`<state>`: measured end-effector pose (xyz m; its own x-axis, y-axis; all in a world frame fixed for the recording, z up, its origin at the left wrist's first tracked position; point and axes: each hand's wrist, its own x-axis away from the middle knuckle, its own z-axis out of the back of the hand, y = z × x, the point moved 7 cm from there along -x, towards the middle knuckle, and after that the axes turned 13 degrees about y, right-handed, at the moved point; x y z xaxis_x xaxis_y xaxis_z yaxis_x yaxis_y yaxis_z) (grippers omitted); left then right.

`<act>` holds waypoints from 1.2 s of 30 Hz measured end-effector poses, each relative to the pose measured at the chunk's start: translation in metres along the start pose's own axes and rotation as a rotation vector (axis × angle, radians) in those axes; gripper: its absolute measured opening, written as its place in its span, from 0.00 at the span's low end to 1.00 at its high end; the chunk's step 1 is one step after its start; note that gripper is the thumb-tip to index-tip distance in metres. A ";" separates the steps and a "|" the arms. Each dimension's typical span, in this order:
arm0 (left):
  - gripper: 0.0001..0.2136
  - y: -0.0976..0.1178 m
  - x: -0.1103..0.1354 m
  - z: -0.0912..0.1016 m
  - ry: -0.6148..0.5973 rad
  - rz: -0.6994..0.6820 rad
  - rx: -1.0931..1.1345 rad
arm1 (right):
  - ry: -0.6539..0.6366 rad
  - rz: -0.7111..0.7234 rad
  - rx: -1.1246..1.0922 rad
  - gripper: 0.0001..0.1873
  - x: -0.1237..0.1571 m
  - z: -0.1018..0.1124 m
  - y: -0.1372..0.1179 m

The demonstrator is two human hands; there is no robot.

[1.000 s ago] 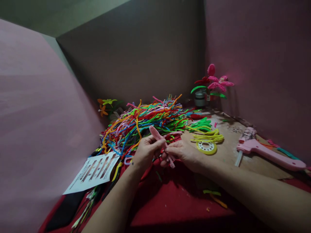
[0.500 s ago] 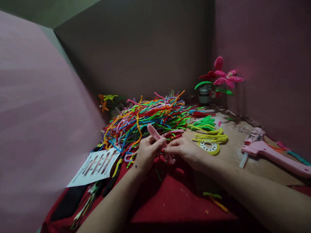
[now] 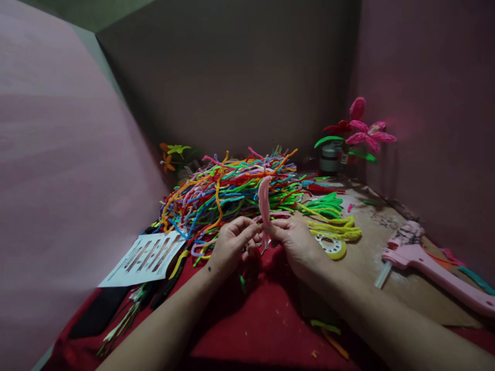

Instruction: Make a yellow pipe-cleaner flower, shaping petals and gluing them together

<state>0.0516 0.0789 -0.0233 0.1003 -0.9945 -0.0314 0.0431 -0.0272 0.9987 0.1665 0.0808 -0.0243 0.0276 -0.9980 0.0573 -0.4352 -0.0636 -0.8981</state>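
A pink fuzzy petal (image 3: 264,198), apparently shaped from pipe cleaners, stands upright in front of me. My right hand (image 3: 296,239) pinches it near its lower end between thumb and fingers. Close by on the left, my left hand (image 3: 235,242) has thumb and fingertips pressed together beside the petal's base. What those fingertips hold, if anything, is too small to make out. Pink ends show beneath the fingers. Behind both hands lies a large heap of multicoloured pipe cleaners (image 3: 232,190).
On the brown board at right lie a pink glue gun (image 3: 421,257), a yellow tape roll (image 3: 338,250) and yellow pipe cleaners (image 3: 344,230). A pink flower (image 3: 373,135) stands behind. At left are a printed sheet (image 3: 143,260), black-and-yellow pliers (image 3: 172,278) and a black flat object (image 3: 100,312).
The petal has turned from leaning left to upright, and my right hand now grips it. My left hand has moved off the petal's body to its left side. The view has shifted slightly.
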 end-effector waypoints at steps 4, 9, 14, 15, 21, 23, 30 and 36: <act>0.12 -0.007 0.006 -0.012 -0.158 0.106 0.028 | -0.047 -0.002 -0.080 0.15 0.000 -0.003 0.006; 0.11 -0.006 0.011 -0.023 -0.322 0.219 0.160 | -0.101 -0.086 -0.173 0.13 -0.002 -0.005 0.017; 0.08 -0.014 0.016 -0.027 -0.318 0.270 0.170 | 0.027 -0.179 -0.234 0.12 -0.004 0.000 0.027; 0.09 -0.015 0.016 -0.026 -0.292 0.247 0.125 | 0.053 -0.206 -0.223 0.12 -0.004 0.001 0.030; 0.12 -0.006 0.013 -0.013 -0.096 0.125 -0.102 | 0.105 -0.166 -0.077 0.13 -0.002 0.007 0.030; 0.14 0.002 0.013 -0.010 -0.055 0.115 -0.081 | 0.094 -0.134 -0.018 0.14 0.000 0.006 0.026; 0.11 0.007 0.009 -0.008 -0.016 0.102 0.069 | 0.005 -0.137 0.136 0.16 0.013 -0.003 0.023; 0.10 -0.001 0.005 -0.003 0.026 0.154 0.129 | -0.084 -0.117 0.259 0.13 0.013 -0.006 0.025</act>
<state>0.0548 0.0740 -0.0244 0.1218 -0.9849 0.1230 -0.1027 0.1108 0.9885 0.1506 0.0662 -0.0439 0.1438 -0.9796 0.1407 -0.1808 -0.1658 -0.9694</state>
